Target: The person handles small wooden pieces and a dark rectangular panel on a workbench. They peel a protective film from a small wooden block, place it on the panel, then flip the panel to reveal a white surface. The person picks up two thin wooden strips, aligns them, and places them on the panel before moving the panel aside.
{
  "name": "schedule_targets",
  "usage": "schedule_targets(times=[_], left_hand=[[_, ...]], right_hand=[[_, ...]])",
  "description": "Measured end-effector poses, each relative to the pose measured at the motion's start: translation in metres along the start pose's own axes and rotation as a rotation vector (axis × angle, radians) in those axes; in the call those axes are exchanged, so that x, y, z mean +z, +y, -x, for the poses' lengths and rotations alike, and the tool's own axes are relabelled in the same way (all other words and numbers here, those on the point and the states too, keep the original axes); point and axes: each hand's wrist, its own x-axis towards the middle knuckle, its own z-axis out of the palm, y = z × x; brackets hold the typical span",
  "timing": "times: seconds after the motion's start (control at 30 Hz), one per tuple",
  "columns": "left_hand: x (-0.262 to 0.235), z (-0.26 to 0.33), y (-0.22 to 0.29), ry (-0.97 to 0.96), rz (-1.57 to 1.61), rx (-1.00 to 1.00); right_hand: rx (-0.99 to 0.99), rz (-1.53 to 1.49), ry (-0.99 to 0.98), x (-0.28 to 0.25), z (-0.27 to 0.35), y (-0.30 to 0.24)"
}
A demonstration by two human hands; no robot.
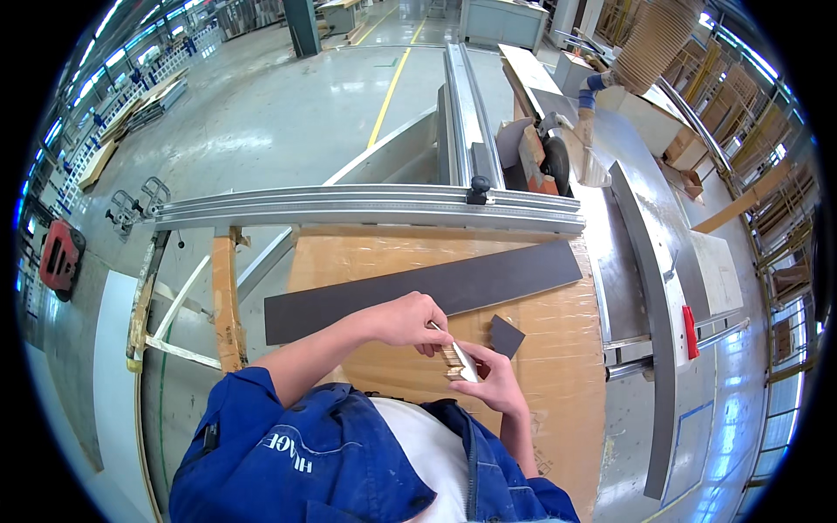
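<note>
My right hand (493, 381) grips a small pale wooden piece (468, 364) with a white face and a ridged, layered edge. Close beside it, my left hand (408, 324) is closed, its fingers at the upper end of that piece. A thin, dark-tipped bit (433, 326) shows at the left fingers; its kind is unclear. Beyond my hands, a long dark grey board (418, 286) lies slanted on the brown, film-covered table (558, 401). A small dark offcut (506, 336) rests just past my right hand.
An aluminium fence (366, 209) with a black knob (478, 187) crosses the table's far edge. At the far right are a dark round saw blade or disc (555, 164) and a ribbed hose (658, 44). A long grey rail (649, 331) with a red handle (690, 331) runs along the right.
</note>
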Motion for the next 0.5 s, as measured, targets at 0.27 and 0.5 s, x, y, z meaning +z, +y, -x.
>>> schedule_targets(times=[0.27, 0.5], left_hand=[[-0.001, -0.007, -0.019, -0.098, 0.096, 0.058], [0.004, -0.012, -0.031, 0.047, 0.080, 0.081]], right_hand=[[0.052, -0.071, -0.045, -0.005, 0.004, 0.009], [0.091, -0.116, 0.006, -0.001, -0.004, 0.010]])
